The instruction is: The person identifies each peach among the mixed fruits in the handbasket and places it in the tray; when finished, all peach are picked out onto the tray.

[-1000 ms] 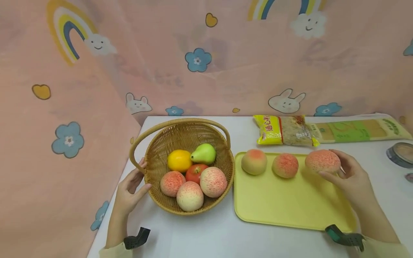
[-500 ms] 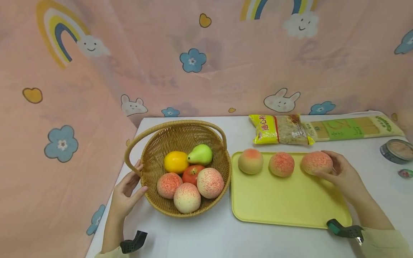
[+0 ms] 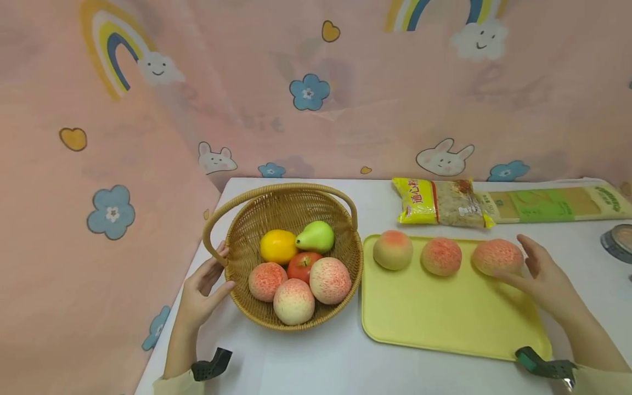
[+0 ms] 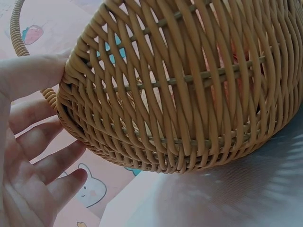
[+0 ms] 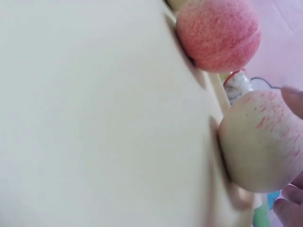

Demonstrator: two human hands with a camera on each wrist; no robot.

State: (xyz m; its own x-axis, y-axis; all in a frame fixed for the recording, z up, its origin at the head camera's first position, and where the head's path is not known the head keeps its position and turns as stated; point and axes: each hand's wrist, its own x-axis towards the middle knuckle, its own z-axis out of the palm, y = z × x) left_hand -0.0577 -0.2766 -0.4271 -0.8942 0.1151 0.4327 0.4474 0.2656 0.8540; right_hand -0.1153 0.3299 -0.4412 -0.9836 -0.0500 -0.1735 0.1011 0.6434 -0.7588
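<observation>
My left hand (image 3: pixel 196 299) touches the left rim of a wicker basket (image 3: pixel 294 327), thumb in front and relaxed fingers along its outer side. The basket holds a lemon (image 3: pixel 278 246), a green pear (image 3: pixel 315 236), a red apple (image 3: pixel 302 266) and several peaches (image 3: pixel 293 301). On the right, a yellow-green tray (image 3: pixel 444 321) bears three peaches in a row along its far edge. Beside the rightmost peach (image 3: pixel 497 257) my right hand (image 3: pixel 550 285) is spread, its thumb overlapping the fruit's lower front. In the right wrist view this peach (image 5: pixel 260 142) sits on the tray, fingertips around it.
Behind the tray lie a yellow bag of pasta (image 3: pixel 441 202) and a long green pack of noodles (image 3: pixel 553 204). A round tin (image 3: pixel 618 242) stands at the far right. A pink patterned cloth (image 3: pixel 247 99) hangs behind and left of the white table (image 3: pixel 316 362).
My right hand has lowered the rightmost peach onto the tray and its fingers have spread away from it. The left hand stays at the basket. The head view shifts slightly.
</observation>
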